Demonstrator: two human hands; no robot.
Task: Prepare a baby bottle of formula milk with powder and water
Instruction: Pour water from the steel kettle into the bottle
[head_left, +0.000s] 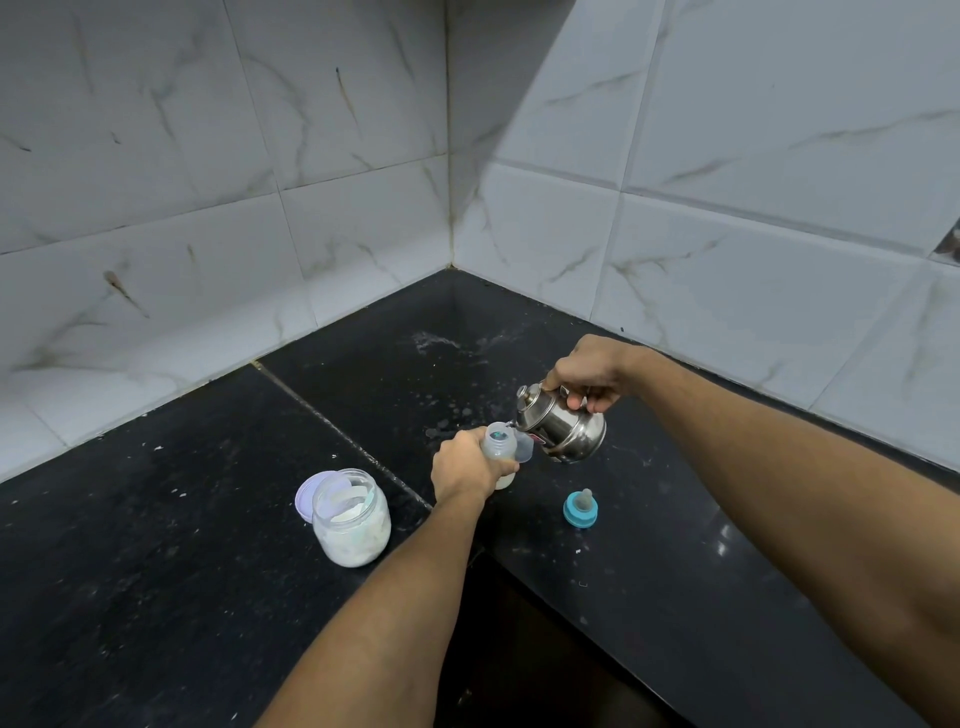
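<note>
My left hand grips the clear baby bottle, which stands open-mouthed on the black counter. My right hand holds the handle of a small steel kettle, tilted left so its spout sits at the bottle's mouth. A clear plastic cap lies just behind the bottle. The blue ring with its teat stands on the counter to the right of the bottle. An open glass jar of white powder with a scoop inside stands to the left.
The jar's pale lilac lid leans behind the jar. Marbled white tile walls meet in a corner at the back. Spilled powder and droplets speckle the counter behind the kettle. The counter's inner edge drops into a dark gap below my arms.
</note>
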